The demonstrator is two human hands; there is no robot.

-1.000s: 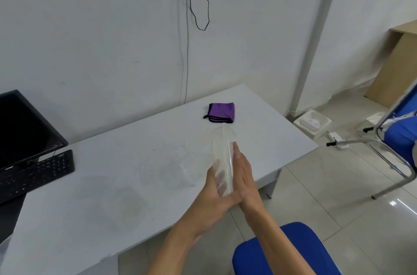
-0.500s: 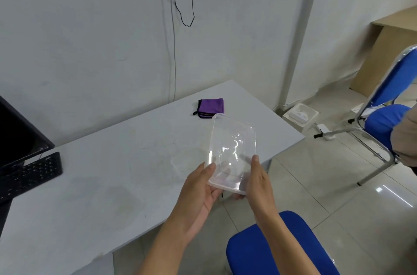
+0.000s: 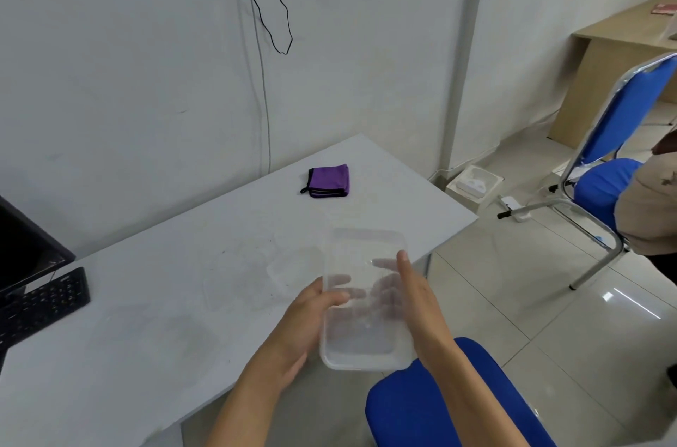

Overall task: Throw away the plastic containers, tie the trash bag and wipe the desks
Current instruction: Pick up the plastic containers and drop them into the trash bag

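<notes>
Clear container [image 3: 366, 245] held in lower centre of frame, over the table [image 3: 146, 318] near edge. Grip: left hand [image 3: 304, 322] on left rim, thumb on top, fingers under; right hand [image 3: 421, 303] clasps right side, fingers beneath. Cloth [image 3: 328, 180] on table, centre frame.

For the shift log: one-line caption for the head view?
A clear container held by left hand and right hand at the desk edge; purple cloth behind.

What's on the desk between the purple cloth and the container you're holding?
Nothing: the head view shows only bare desk between the purple cloth and the held container.
</notes>
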